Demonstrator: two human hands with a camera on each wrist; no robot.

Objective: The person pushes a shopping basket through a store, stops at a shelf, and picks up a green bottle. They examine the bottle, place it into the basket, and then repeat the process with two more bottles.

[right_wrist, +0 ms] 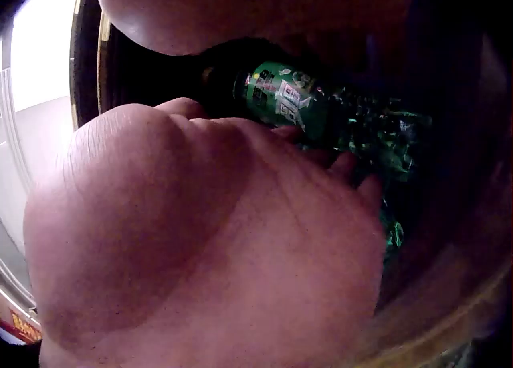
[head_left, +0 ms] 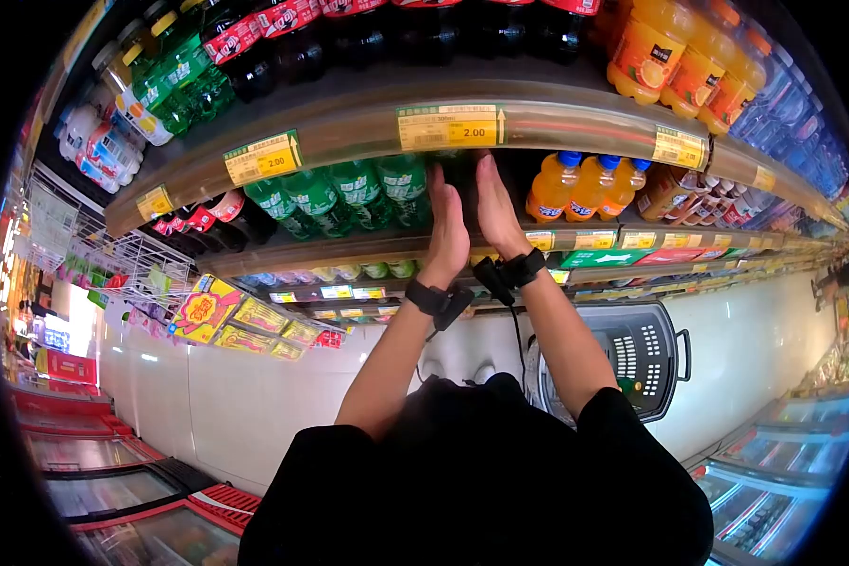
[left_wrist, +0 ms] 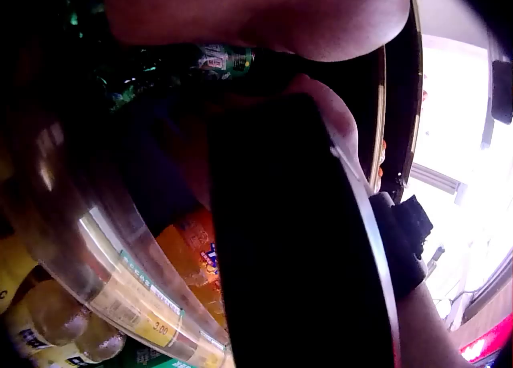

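Both hands reach side by side under the upper shelf's edge, palms roughly facing each other with a gap between them. The left hand [head_left: 450,231] has straight fingers and lies right beside the nearest green soda bottle [head_left: 404,189]. Fingers of the right hand [head_left: 500,212] are extended too, to the left of the orange soda bottles [head_left: 554,187] with blue caps. Beyond the right palm [right_wrist: 216,240], the right wrist view shows a green-labelled bottle [right_wrist: 284,96] in the shadow. The fingertips are partly hidden in the dark shelf. Neither hand grips anything visible.
The upper shelf edge [head_left: 349,137] with price tags crosses above the hands; cola bottles [head_left: 349,33] and orange juice bottles [head_left: 646,52] stand on it. A grey shopping basket [head_left: 665,377] sits on the floor at right. A wire rack with candy packs [head_left: 203,316] stands left.
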